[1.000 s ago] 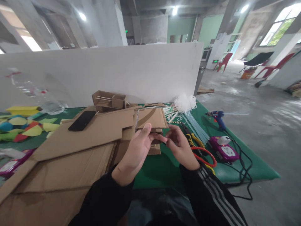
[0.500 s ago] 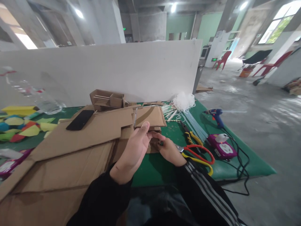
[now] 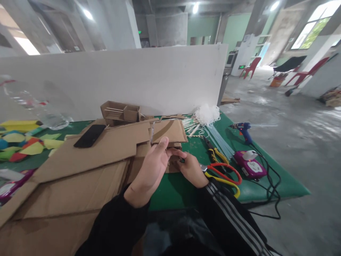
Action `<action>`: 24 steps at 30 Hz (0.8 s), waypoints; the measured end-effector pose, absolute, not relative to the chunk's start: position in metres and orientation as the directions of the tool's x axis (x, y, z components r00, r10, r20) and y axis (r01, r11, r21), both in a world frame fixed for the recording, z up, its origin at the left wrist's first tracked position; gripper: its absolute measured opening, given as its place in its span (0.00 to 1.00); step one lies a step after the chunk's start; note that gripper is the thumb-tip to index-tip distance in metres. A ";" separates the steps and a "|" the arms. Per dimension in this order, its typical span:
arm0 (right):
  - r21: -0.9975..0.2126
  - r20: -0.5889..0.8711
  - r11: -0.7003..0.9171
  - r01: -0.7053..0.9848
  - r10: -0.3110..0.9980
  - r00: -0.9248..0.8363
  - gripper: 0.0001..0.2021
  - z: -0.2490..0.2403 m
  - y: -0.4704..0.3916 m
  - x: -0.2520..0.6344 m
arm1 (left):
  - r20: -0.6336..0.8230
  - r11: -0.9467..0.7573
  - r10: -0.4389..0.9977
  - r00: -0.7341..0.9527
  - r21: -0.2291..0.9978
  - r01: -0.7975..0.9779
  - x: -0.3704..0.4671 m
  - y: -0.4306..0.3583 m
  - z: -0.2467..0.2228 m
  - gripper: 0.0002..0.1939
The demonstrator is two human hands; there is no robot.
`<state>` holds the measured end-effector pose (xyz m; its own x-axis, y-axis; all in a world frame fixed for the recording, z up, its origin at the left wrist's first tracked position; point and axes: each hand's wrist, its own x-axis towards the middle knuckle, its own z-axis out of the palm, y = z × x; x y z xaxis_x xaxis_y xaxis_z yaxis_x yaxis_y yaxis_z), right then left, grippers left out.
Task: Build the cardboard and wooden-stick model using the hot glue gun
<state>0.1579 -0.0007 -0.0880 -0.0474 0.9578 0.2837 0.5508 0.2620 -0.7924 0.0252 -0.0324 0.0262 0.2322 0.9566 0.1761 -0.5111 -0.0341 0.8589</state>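
Note:
My left hand (image 3: 157,161) is closed on a small cardboard piece (image 3: 170,131), with the thumb along its near edge and the fingers curled beneath. More cardboard shows below that piece, so it looks like a folded or boxy part. Close against the left fingers, my right hand (image 3: 194,171) is pinched around something small and dark, mostly hidden by the fingers. Scissors (image 3: 225,169) with red and yellow handles lie beside the right wrist. Pliers (image 3: 213,151) with yellow-black grips rest just beyond them.
Cardboard sheets (image 3: 77,192) cover the left side, with a black phone (image 3: 90,136) on top. A cardboard box (image 3: 119,112) stands behind. To the right are a glue gun (image 3: 243,131), glue sticks (image 3: 220,142), a purple power strip (image 3: 250,165) and cables. A white board (image 3: 160,81) rises behind the table.
Both hands keep nearly the same pose on the cardboard piece. The whole view has shifted very slightly.

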 end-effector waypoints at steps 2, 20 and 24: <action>-0.786 0.296 0.272 0.555 0.954 -0.048 0.04 -0.089 -0.002 0.159 | 0.176 -0.033 0.956 0.234 0.858 -0.512 0.025 -0.032 0.026 0.13; -0.785 0.385 0.325 0.527 0.923 0.004 0.04 -0.093 -0.005 0.163 | 0.183 -0.041 0.955 0.232 0.860 -0.508 0.025 -0.032 0.026 0.14; -0.808 0.381 0.321 0.494 0.924 0.024 0.05 -0.091 -0.006 0.163 | 0.170 -0.031 0.958 0.230 0.860 -0.509 0.024 -0.032 0.027 0.13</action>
<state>0.1634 -0.0058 -0.0914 0.0237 0.9241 0.3813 0.4942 0.3207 -0.8080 0.0244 -0.0322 0.0272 0.2299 0.9582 0.1700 -0.5086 -0.0306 0.8604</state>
